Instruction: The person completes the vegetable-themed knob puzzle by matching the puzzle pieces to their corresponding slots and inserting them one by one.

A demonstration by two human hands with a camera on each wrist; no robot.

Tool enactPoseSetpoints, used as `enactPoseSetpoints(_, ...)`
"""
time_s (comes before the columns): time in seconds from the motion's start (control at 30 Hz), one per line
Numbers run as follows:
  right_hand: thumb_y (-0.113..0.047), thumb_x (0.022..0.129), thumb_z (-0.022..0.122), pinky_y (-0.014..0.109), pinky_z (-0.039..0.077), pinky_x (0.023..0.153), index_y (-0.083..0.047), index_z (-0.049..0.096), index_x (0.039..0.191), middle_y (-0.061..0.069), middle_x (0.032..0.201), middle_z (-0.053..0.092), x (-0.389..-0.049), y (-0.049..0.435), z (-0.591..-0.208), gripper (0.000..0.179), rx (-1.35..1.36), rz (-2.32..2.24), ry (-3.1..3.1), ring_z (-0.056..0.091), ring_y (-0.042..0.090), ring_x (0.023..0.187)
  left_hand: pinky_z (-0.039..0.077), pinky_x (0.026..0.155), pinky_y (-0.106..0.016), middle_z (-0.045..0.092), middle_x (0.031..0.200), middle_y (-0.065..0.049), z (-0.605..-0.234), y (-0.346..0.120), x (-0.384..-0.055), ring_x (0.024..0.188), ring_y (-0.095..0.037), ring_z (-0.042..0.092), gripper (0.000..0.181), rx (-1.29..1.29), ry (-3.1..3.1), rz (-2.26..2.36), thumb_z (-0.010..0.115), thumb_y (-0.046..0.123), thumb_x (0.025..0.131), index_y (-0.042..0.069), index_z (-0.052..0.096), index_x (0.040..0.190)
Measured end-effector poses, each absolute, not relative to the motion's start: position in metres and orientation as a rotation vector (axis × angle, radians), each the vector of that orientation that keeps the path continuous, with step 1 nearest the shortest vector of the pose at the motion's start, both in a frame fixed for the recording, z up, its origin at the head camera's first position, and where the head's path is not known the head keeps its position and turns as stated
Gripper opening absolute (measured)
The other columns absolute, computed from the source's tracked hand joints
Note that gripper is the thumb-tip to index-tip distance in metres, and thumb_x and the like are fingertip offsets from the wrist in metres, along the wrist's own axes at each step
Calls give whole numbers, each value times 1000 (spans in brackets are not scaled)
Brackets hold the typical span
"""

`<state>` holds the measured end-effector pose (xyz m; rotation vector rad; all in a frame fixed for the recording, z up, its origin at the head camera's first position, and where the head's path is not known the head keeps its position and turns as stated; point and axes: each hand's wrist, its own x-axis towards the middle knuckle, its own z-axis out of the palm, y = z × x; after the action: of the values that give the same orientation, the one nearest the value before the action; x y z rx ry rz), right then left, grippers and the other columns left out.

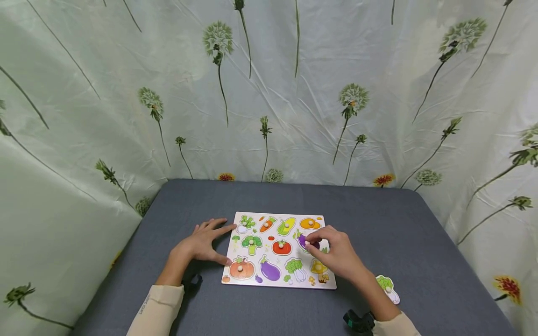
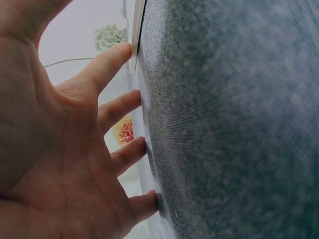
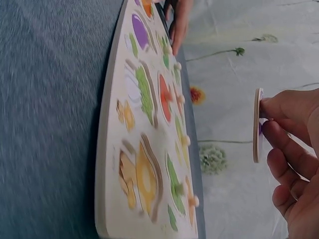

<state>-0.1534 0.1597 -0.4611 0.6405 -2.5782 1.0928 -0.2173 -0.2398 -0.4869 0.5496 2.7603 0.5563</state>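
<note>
A white wooden peg puzzle board (image 1: 290,284) with vegetable pictures lies flat on the table. My right hand (image 1: 340,254) pinches a purple eggplant puzzle piece (image 1: 300,238) over the board's right side. In the right wrist view that piece (image 3: 257,124) is raised clear of the board, seen edge-on. With fingers spread, my left hand (image 1: 201,242) touches the board's left edge with thumb and index finger; its other fingertips rest on the cloth. The eggplant slot (image 1: 270,270), bok choy slot (image 1: 296,269) and mushroom slot (image 3: 147,179) hold no pieces.
Beside my right forearm a bok choy piece (image 1: 388,288) lies on the grey tablecloth (image 1: 420,261). Knobbed pieces such as the tomato (image 1: 281,248), broccoli (image 1: 251,244) and pumpkin (image 1: 241,269) sit in the board. A flower-patterned curtain (image 1: 294,116) hangs behind the table.
</note>
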Motion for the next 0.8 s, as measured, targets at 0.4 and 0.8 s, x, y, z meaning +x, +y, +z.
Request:
enactPoseSetpoints(0.4,-15,85,85,35,60,75,-24,79,95,-16,91,69,-152,134,-469,15,694,1204,-2572,64,5,83,13,115,-81,31,166,-17,-485,-239,-216,151,-52,23,110,557,2770,549,88,64,63,28,45,157)
enactPoseSetpoints(0.8,-15,86,84,32,56,77,-21,80,95,-16,87,70,-151,112,-473,11,737,1237,-2597,64,8,84,13,115,-81,31,167,-16,-487,-240,-216,152,-52,22,110,554,2766,561,88,64,63,28,45,158)
